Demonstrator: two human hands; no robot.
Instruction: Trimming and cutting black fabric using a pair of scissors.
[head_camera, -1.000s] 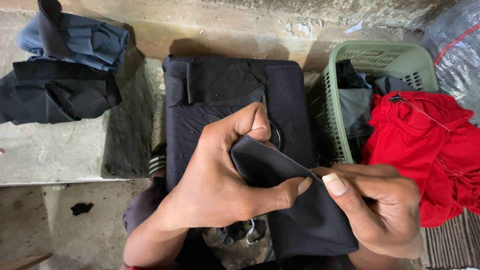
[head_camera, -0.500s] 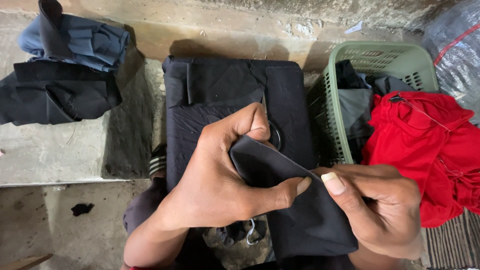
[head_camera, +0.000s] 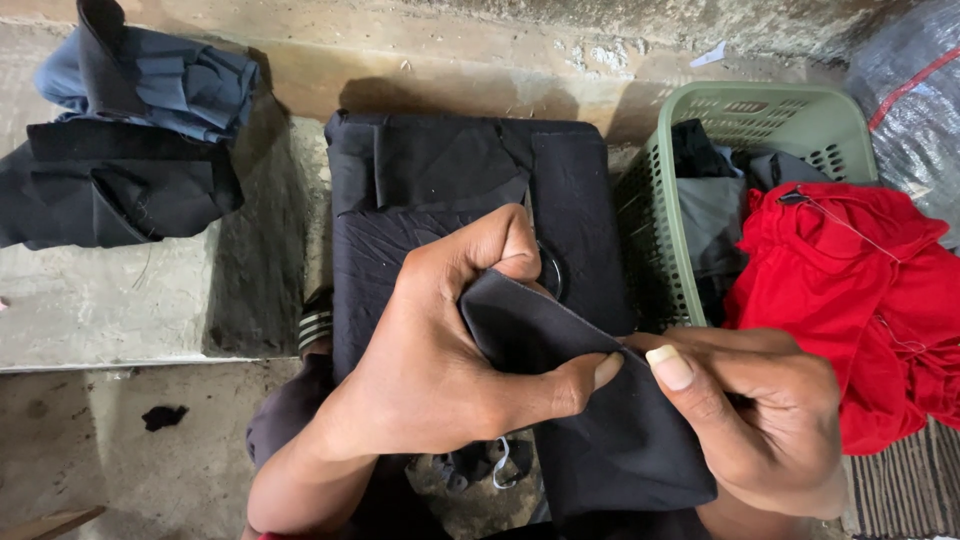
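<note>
Both my hands grip one piece of black cloth (head_camera: 600, 420) held up close in front of me. My left hand (head_camera: 450, 360) pinches its upper edge between thumb and fingers. My right hand (head_camera: 760, 420) holds the cloth's right side, thumb on top, next to the left thumb. Behind the hands lies a stack of folded black cloth (head_camera: 440, 190) on a concrete step.
A green plastic basket (head_camera: 800, 110) with dark garments stands at the right, with a red garment (head_camera: 860, 290) draped over its edge. Folded black and blue clothes (head_camera: 130, 150) lie on the concrete ledge (head_camera: 150, 320) at the left. A silvery sack (head_camera: 910, 80) is at top right.
</note>
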